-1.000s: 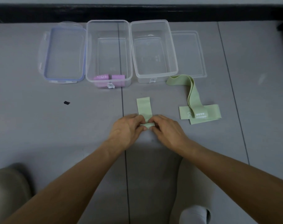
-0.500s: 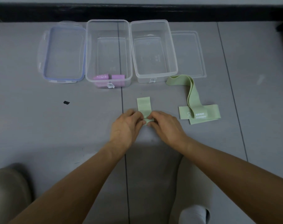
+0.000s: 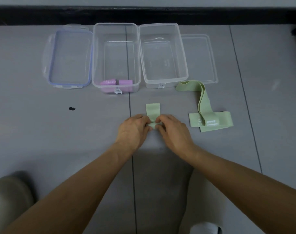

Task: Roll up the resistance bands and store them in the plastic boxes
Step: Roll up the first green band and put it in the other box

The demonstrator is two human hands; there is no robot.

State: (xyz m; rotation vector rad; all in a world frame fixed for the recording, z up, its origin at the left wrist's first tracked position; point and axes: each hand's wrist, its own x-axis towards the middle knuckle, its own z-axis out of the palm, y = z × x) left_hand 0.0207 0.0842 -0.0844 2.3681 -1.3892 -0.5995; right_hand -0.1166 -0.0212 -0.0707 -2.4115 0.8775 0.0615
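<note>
A light green resistance band [image 3: 153, 110] lies flat on the grey floor, its near end rolled into a small coil. My left hand [image 3: 135, 128] and my right hand [image 3: 171, 130] pinch that coil from either side with curled fingers. Two rolled pink bands [image 3: 116, 82] sit at the near end of the left clear plastic box [image 3: 116, 56]. The right clear box [image 3: 162, 53] holds nothing. Two loose green bands [image 3: 209, 121] lie crossed on the floor to the right.
A blue-rimmed lid [image 3: 69, 56] lies left of the boxes and a clear lid [image 3: 200, 54] lies right of them. A small black speck [image 3: 72, 108] is on the floor. A dark wall base [image 3: 143, 14] runs behind. My knee [image 3: 8, 198] is at lower left.
Both hands have crept forward as the coil rolled away from me, so the flat green strip beyond my fingers is shorter.
</note>
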